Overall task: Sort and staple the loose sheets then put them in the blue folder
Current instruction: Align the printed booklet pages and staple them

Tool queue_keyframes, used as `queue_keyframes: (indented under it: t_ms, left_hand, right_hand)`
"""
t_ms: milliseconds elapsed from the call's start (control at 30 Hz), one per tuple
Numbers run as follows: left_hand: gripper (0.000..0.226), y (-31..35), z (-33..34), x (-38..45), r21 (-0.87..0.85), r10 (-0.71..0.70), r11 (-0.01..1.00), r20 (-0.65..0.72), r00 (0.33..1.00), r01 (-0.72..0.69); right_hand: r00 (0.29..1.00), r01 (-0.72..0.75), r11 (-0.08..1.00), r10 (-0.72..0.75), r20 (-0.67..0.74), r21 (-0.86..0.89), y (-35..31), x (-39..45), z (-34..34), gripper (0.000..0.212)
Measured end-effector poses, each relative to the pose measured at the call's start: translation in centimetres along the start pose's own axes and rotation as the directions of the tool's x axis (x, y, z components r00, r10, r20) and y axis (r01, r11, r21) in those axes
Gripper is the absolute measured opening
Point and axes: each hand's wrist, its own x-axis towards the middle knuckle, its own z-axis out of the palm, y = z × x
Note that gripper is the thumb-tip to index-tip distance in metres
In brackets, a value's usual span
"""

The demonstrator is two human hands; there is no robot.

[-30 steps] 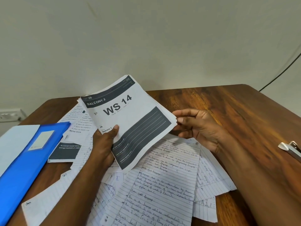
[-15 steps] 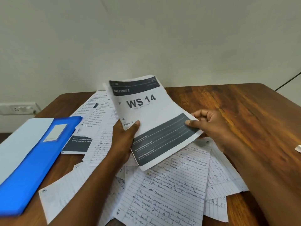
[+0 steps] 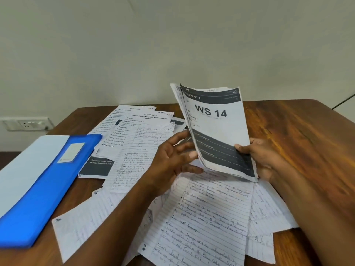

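wall (image 3: 172, 45): plain pale | table (image 3: 297, 131): brown wood | socket (image 3: 26, 123): left wall

Matt paper sheets (image 3: 203, 223) on a glossy wooden table (image 3: 299, 135); smooth plastic folder (image 3: 44, 192).

The blue folder (image 3: 38, 198) runs off the left edge. The handwritten sheets (image 3: 201, 227) are cut off below, their writing unreadable.

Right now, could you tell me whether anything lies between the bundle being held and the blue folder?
Nothing upright blocks the way. The WS 14 bundle is held above the table; the left hand and loose sheets lie between it and the blue folder, which is closed.
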Motion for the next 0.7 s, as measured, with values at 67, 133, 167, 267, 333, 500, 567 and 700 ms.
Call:
queue_keyframes:
  t_ms: [67,133,167,267,333,500,567,700]
  left_hand:
    - [0.065,-0.4,0.6,0.0,0.066,-0.01,0.998,-0.052,0.999,0.013]
    - [0.067,-0.7,1.1,-0.1,0.082,-0.009,0.996,-0.103,0.995,0.018]
    - [0.068,-0.8,1.2,-0.1,0.072,-0.009,0.997,-0.114,0.993,0.017]
    - [0.07,-0.6,1.3,-0.1,0.041,0.0,0.999,-0.135,0.991,0.006]
    - [0.068,-0.5,1.4,-0.1,0.031,-0.003,0.999,-0.154,0.988,0.008]
    - [0.061,-0.4,1.3,-0.1,0.015,-0.023,1.0,-0.174,0.984,0.026]
    - [0.061,-0.4,1.2,-0.1,0.012,-0.03,0.999,-0.17,0.985,0.033]
    - [0.053,-0.4,1.2,-0.1,0.008,-0.019,1.0,-0.139,0.99,0.02]
  right_hand:
    - [1.0,-0.016,1.0,0.016,0.004,-0.001,0.1,0.0,0.0,0.013]
    - [1.0,-0.023,1.0,0.023,0.004,-0.011,0.1,0.0,0.2,0.013]
    - [1.0,-0.024,0.999,0.024,0.005,-0.022,0.1,0.0,0.3,0.013]
    - [0.999,-0.029,0.998,0.03,0.011,-0.048,0.1,-0.1,0.5,0.015]
    - [0.999,-0.034,0.998,0.034,0.008,-0.049,0.0,-0.2,0.5,0.016]
    - [0.999,-0.035,0.998,0.035,-0.006,-0.045,0.0,-0.3,0.5,0.015]
    - [1.0,-0.026,0.998,0.025,-0.009,-0.052,0.0,-0.3,0.6,0.014]
    - [1.0,-0.012,0.998,0.012,-0.003,-0.068,-0.1,-0.3,0.7,0.013]
